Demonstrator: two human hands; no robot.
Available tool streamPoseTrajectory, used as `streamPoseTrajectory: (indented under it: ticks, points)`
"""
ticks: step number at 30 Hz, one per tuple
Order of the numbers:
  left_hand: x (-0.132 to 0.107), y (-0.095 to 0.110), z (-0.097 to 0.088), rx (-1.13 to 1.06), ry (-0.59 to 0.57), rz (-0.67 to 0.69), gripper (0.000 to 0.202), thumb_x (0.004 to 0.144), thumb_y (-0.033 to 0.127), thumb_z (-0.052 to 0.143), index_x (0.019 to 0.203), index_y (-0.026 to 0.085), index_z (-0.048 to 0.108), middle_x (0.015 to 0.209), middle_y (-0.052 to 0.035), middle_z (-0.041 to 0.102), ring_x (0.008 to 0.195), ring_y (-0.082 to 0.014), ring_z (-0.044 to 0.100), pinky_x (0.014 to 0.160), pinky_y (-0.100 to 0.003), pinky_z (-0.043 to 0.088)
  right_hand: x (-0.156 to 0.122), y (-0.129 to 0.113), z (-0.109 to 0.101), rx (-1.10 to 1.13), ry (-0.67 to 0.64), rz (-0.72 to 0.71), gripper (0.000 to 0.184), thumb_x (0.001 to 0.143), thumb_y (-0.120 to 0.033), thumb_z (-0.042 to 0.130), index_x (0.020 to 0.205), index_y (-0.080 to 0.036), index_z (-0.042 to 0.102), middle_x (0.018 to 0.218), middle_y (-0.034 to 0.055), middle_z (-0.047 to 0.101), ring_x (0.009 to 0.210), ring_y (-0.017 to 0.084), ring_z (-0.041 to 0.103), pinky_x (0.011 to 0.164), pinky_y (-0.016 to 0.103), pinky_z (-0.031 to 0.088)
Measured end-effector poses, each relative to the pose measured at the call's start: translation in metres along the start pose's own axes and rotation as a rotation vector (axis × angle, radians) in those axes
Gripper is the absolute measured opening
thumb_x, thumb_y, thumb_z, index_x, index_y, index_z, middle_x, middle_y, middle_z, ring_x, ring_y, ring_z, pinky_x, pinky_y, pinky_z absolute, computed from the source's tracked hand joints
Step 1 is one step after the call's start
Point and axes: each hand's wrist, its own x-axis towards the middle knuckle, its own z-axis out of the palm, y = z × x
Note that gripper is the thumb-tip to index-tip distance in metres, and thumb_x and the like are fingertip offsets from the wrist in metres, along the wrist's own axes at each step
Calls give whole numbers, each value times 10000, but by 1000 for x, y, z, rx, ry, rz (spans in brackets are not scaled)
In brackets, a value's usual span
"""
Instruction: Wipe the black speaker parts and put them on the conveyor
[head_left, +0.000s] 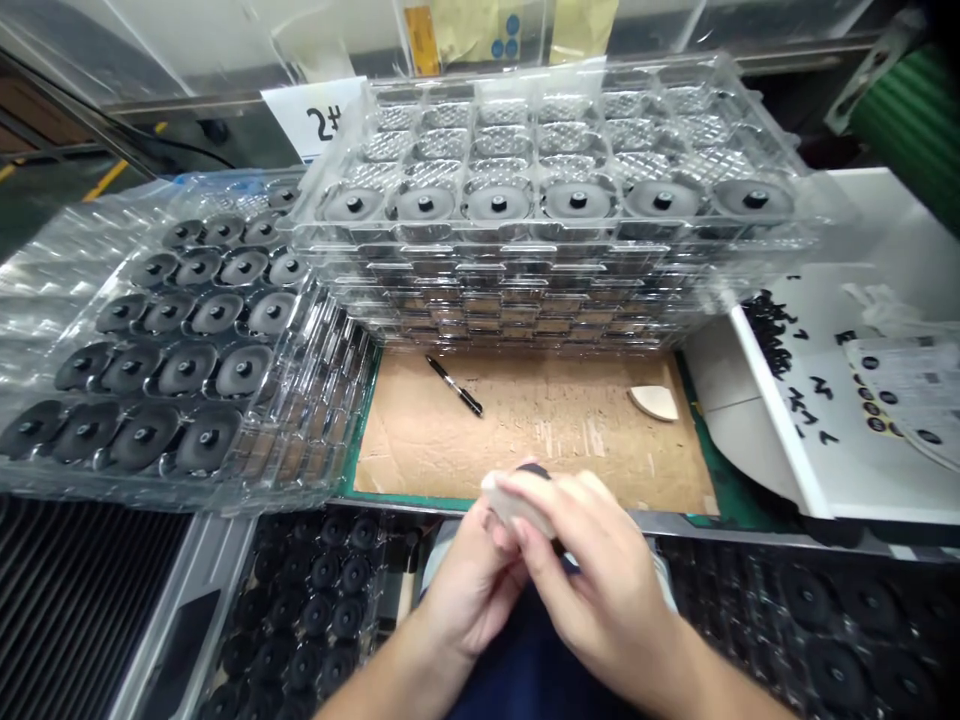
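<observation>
My left hand point(469, 575) and my right hand point(600, 590) meet just below the front edge of the brown cardboard mat point(540, 430). Both have their fingers curled around a small black round part point(534, 470), of which only the top edge shows. A pale wedge-shaped piece point(517, 510) lies pinched between the fingers of the two hands. A stack of clear plastic trays point(555, 260) stands behind the mat, its top tray holding a front row of black round parts point(499, 203).
A clear tray full of black round parts point(172, 350) sits at the left. A black pen point(454, 385) and a pale wedge point(654, 402) lie on the mat. A white board with labels point(862, 400) is at the right. More trays of black parts point(322, 590) lie below.
</observation>
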Motion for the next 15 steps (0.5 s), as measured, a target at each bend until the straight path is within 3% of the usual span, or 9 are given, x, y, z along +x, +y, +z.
streamPoseTrajectory:
  ticks: [3, 4, 8, 12, 15]
  points:
    - [-2, 2, 3, 48, 21, 44, 547, 503, 342, 826, 1016, 239, 667, 1021, -23, 687, 922, -174, 632, 802, -226, 500, 6, -4, -2, 25, -223, -44, 232, 855, -92, 471, 1040, -182, 578, 850, 0, 672, 702, 123, 580, 645, 262, 433]
    - [-2, 3, 5, 56, 12, 46, 518, 508, 339, 825, 994, 236, 676, 996, -18, 691, 914, -172, 634, 796, -222, 501, 9, -4, -2, 8, -221, -48, 213, 859, -97, 467, 1016, -182, 583, 836, 1, 669, 688, 124, 574, 635, 262, 427]
    - [-3, 6, 11, 103, -45, 20, 410, 564, 341, 802, 938, 213, 694, 921, -31, 700, 961, -197, 623, 882, -264, 467, 11, -5, -2, -105, 10, -88, 240, 877, -117, 421, 1075, -118, 555, 904, 78, 670, 765, 177, 579, 687, 315, 428]
    - [-4, 11, 9, 125, -17, 34, 608, 460, 374, 838, 1028, 247, 660, 1067, -44, 671, 992, -230, 610, 900, -299, 460, 9, -7, -2, 8, -126, -100, 217, 852, -95, 450, 1023, -144, 574, 853, 33, 674, 724, 139, 581, 652, 268, 430]
    - [-4, 10, 9, 137, -9, 7, 609, 494, 386, 822, 1059, 236, 650, 1066, -63, 671, 1014, -235, 600, 927, -313, 443, 15, -8, 0, -89, -18, -93, 201, 857, -100, 446, 1008, -120, 577, 866, 56, 674, 718, 153, 571, 655, 291, 424]
